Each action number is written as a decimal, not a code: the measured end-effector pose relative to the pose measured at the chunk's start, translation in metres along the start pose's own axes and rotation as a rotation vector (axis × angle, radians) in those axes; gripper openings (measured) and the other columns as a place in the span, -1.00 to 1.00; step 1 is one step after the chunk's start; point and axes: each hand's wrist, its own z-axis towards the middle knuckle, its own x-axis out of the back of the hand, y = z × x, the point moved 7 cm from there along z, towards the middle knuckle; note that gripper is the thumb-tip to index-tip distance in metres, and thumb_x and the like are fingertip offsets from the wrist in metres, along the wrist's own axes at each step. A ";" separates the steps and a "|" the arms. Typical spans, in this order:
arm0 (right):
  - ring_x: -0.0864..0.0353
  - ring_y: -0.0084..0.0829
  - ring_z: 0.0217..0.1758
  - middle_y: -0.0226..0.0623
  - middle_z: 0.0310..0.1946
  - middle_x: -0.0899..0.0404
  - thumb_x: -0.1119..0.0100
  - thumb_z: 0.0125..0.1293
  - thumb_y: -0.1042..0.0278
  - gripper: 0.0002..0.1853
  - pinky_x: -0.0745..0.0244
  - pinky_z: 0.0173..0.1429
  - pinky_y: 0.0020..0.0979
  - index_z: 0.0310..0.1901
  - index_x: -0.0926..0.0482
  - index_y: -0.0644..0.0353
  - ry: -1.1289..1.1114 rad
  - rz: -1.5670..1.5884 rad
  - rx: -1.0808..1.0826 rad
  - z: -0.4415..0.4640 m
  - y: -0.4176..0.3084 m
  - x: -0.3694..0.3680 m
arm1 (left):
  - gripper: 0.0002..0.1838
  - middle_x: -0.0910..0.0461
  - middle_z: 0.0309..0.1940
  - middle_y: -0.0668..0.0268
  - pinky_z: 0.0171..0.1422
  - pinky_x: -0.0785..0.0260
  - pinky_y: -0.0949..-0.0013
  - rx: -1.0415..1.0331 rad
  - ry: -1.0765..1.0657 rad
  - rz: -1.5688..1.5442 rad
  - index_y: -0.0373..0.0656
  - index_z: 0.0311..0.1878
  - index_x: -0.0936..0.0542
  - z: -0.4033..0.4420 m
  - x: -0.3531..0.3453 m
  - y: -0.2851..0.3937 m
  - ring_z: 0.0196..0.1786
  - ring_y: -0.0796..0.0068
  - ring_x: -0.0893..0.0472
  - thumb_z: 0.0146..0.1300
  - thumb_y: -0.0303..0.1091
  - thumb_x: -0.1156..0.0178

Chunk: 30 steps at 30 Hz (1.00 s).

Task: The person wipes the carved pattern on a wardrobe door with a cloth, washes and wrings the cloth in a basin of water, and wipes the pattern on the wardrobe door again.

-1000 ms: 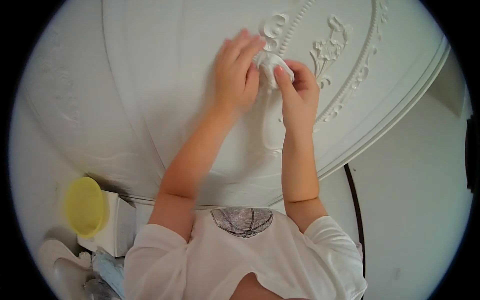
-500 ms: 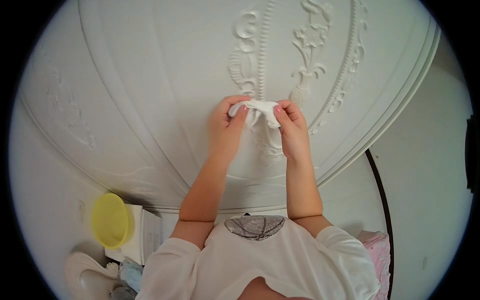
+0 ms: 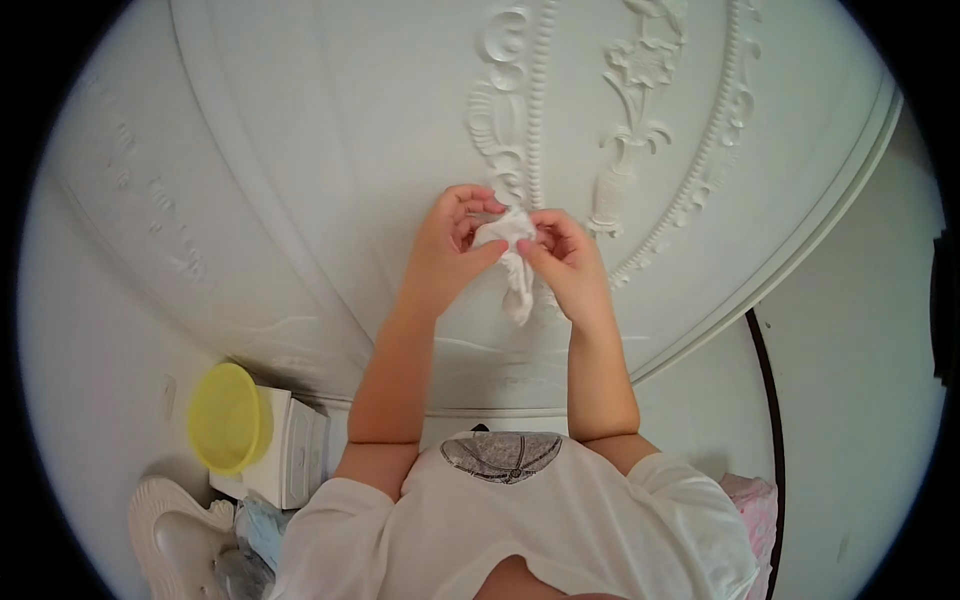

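Observation:
A small, crumpled white cloth (image 3: 517, 290) is held up between my two hands, its lower end hanging down. My left hand (image 3: 447, 245) grips the cloth's left side, with the thumb in front and the fingers curled behind. On the other side, my right hand (image 3: 570, 262) pinches it between thumb and fingers. Both hands are close together before the white carved furniture panel (image 3: 380, 180), apparently a wardrobe front. The cloth's exact kind cannot be made out, and some fingertips are hidden behind it.
Raised scroll and flower-vase carvings (image 3: 630, 140) decorate the panel. At lower left, a yellow basin (image 3: 228, 420) rests on a white cabinet (image 3: 303, 455), near a carved white headboard-like piece (image 3: 165, 525) and a light-blue bundle (image 3: 262, 530). Pink fabric (image 3: 752, 510) lies at lower right.
My hands have come closer together. The cloth, stretched sideways between them before, is now bunched up with one end dangling. The view has shifted slightly.

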 end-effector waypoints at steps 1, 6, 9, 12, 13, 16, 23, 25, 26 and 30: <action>-0.41 -0.69 -0.32 -0.45 -0.31 -0.45 -0.03 0.16 0.65 -0.79 -0.32 -0.19 -0.65 -0.15 -0.41 0.25 0.023 0.040 0.021 0.003 0.005 0.006 | -0.71 -0.52 -0.31 0.34 -0.19 -0.32 0.55 0.026 -0.024 0.002 -0.25 -0.10 -0.42 0.001 0.001 -0.004 -0.28 0.66 -0.47 0.08 -0.54 -0.19; -0.39 -0.72 -0.29 -0.48 -0.30 -0.43 0.01 0.15 0.67 -0.78 -0.26 -0.21 -0.68 -0.16 -0.35 0.24 0.013 0.191 0.054 0.010 0.008 0.001 | -0.81 -0.51 -0.25 0.35 -0.16 -0.32 0.56 0.058 -0.042 0.097 -0.28 -0.15 -0.46 -0.001 0.007 -0.005 -0.24 0.66 -0.46 0.16 -0.55 -0.13; -0.38 -0.72 -0.23 -0.48 -0.26 -0.41 -0.01 0.14 0.66 -0.75 -0.25 -0.18 -0.66 -0.13 -0.33 0.22 -0.046 0.192 0.031 0.010 0.013 -0.004 | -0.79 -0.52 -0.26 0.36 -0.16 -0.32 0.57 0.003 -0.008 0.008 -0.25 -0.10 -0.48 -0.003 0.008 0.001 -0.23 0.67 -0.46 0.18 -0.55 -0.10; -0.38 -0.68 -0.18 -0.47 -0.23 -0.41 -0.06 0.12 0.64 -0.74 -0.27 -0.15 -0.61 -0.14 -0.38 0.18 -0.019 0.070 0.067 0.009 0.011 -0.007 | -0.75 -0.52 -0.30 0.40 -0.06 -0.30 0.56 0.108 -0.061 0.057 -0.25 -0.06 -0.51 -0.006 0.006 0.000 -0.21 0.63 -0.48 0.15 -0.55 -0.10; -0.39 -0.65 -0.18 -0.46 -0.22 -0.42 -0.08 0.11 0.63 -0.76 -0.28 -0.14 -0.59 -0.16 -0.40 0.18 0.006 -0.013 0.106 0.007 0.004 -0.013 | -0.73 -0.52 -0.30 0.40 -0.07 -0.31 0.56 0.027 -0.056 0.102 -0.24 -0.05 -0.51 -0.006 0.005 0.003 -0.22 0.62 -0.49 0.15 -0.55 -0.11; -0.41 -0.55 -0.17 -0.41 -0.20 -0.44 -0.13 0.11 0.58 -0.83 -0.31 -0.12 -0.53 -0.24 -0.46 0.18 0.099 -0.313 0.295 0.005 -0.008 -0.011 | -0.71 -0.53 -0.28 0.38 -0.09 -0.31 0.55 -0.101 -0.047 0.258 -0.23 -0.02 -0.52 -0.006 0.003 0.002 -0.23 0.60 -0.50 0.14 -0.52 -0.14; -0.43 -0.43 -0.20 -0.29 -0.29 -0.47 -0.11 0.15 0.53 -0.94 -0.33 -0.11 -0.50 -0.32 -0.46 0.26 0.197 -0.345 0.377 0.004 -0.014 0.001 | -0.73 -0.51 -0.34 0.35 -0.17 -0.32 0.52 -0.110 -0.042 0.470 -0.19 -0.10 -0.57 -0.011 -0.003 0.016 -0.27 0.59 -0.47 0.09 -0.42 -0.25; -0.41 -0.47 -0.23 -0.31 -0.35 -0.46 -0.07 0.18 0.52 -0.94 -0.32 -0.12 -0.52 -0.30 -0.44 0.27 0.257 -0.253 0.305 0.002 -0.011 0.005 | -0.71 -0.46 -0.41 0.35 -0.23 -0.29 0.50 -0.155 -0.101 0.504 -0.18 -0.12 -0.57 -0.011 -0.009 0.020 -0.33 0.57 -0.44 0.05 -0.40 -0.28; -0.40 -0.48 -0.25 -0.32 -0.37 -0.45 -0.06 0.20 0.52 -0.93 -0.31 -0.13 -0.53 -0.29 -0.43 0.28 0.286 -0.208 0.271 0.002 -0.009 0.007 | -0.69 -0.43 -0.44 0.34 -0.26 -0.28 0.49 -0.150 -0.141 0.574 -0.17 -0.11 -0.56 -0.010 -0.008 0.018 -0.37 0.55 -0.42 0.03 -0.40 -0.29; -0.35 -0.60 -0.32 -0.40 -0.39 -0.42 -0.02 0.25 0.48 -0.92 -0.27 -0.20 -0.57 -0.25 -0.40 0.26 0.315 -0.359 0.316 0.001 -0.011 0.016 | -0.63 -0.35 -0.49 0.34 -0.31 -0.22 0.42 -0.201 -0.147 0.705 -0.17 -0.12 -0.55 -0.009 -0.007 0.012 -0.43 0.44 -0.34 -0.07 -0.38 -0.35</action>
